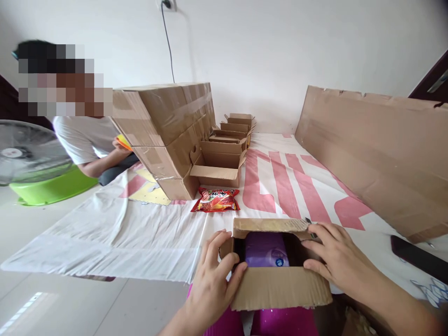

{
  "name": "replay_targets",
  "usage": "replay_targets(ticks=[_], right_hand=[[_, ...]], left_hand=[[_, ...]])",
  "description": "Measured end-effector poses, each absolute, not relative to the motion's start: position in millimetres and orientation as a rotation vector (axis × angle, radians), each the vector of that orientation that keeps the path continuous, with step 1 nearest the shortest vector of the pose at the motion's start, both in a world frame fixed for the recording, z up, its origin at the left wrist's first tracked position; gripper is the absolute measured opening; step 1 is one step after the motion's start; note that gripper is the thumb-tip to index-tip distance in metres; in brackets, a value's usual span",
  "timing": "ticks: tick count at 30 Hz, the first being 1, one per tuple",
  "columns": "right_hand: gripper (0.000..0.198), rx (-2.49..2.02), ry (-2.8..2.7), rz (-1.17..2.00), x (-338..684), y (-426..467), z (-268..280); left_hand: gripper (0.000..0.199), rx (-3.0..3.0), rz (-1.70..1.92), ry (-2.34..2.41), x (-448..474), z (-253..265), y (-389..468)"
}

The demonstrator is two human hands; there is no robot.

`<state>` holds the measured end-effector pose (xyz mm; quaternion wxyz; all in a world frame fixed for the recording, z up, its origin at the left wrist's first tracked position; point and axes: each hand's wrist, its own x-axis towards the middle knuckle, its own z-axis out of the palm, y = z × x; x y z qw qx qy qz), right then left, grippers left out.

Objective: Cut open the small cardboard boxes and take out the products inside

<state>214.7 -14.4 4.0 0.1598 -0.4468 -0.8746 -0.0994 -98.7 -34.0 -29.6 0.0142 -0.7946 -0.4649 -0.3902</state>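
A small cardboard box [282,287] with its flaps raised sits right in front of me. Inside it lies a purple soft package [264,249] with a blue mark; I cannot make out what it holds. My left hand [217,273] grips the box's left side, thumb and fingers around the side flap. On the opposite side my right hand [332,254] holds the right flap and rim with bent fingers. A red packet of instant noodles [216,199] lies on the sheet just beyond the box.
Stacked cardboard boxes [175,126] form a wall at left, with several opened boxes [219,161] along it. A cardboard panel [367,154] stands at right, near a dark phone [420,256]. Behind the stack a person [82,140] sits by a green-based fan [52,186].
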Motion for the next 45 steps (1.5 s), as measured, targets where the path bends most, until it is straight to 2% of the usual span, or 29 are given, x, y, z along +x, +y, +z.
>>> replay_targets(ticks=[3, 8, 10, 13, 15, 17, 21, 24, 26, 29, 34, 38, 45], right_hand=[[0.042, -1.366, -2.464, -0.353, 215.7, -9.9, -2.9], [0.060, -1.518, -2.305, -0.358, 221.9, -5.4, -14.6], [0.055, -1.554, -2.330, -0.358, 223.5, -4.5, -15.8], [0.035, -1.536, -2.365, -0.364, 217.4, -2.2, -10.8], [0.028, -1.461, -2.407, -0.252, 205.4, 2.3, -4.0], [0.029, -1.376, -2.527, 0.007, 188.7, 10.6, 3.1], [0.053, -1.382, -2.787, 0.470, 156.8, 33.4, 9.2], [0.063, -1.481, -2.889, 0.480, 143.6, 45.2, 3.8], [0.051, -1.469, -2.949, 0.385, 140.0, 48.2, -2.6], [0.011, -1.368, -2.995, 0.253, 140.0, 48.7, -12.8], [0.020, -1.228, -2.968, 0.240, 144.3, 47.4, -17.4], [0.025, -1.013, -2.649, 0.096, 152.6, 46.1, 7.1], [0.008, -1.065, -1.871, -0.077, 212.2, 39.5, 53.8]], left_hand=[[0.008, -2.462, -1.144, -1.483, -99.4, -30.1, -33.5], [0.033, -2.381, -1.128, -1.688, -102.8, -38.2, -32.6], [0.040, -2.406, -1.111, -1.752, -104.1, -40.7, -32.0], [0.040, -2.481, -1.066, -1.754, -105.2, -43.8, -31.7], [0.041, -2.498, -1.063, -1.734, -104.5, -44.9, -32.6], [0.042, -2.509, -1.081, -1.703, -102.7, -44.1, -34.0], [0.025, -2.664, -0.969, -1.509, -99.5, -39.2, -35.7], [0.021, -2.782, -0.880, -1.469, -99.8, -38.0, -35.6], [0.021, -2.820, -0.913, -1.485, -100.3, -39.0, -35.5], [0.021, -2.840, -1.013, -1.475, -99.9, -40.9, -35.6], [0.021, -2.805, -1.073, -1.396, -98.2, -42.2, -33.1], [0.023, -2.668, -1.135, -1.427, -105.5, -41.8, -23.3], [0.030, -2.389, -1.353, -1.738, -144.1, -35.5, 11.9]])
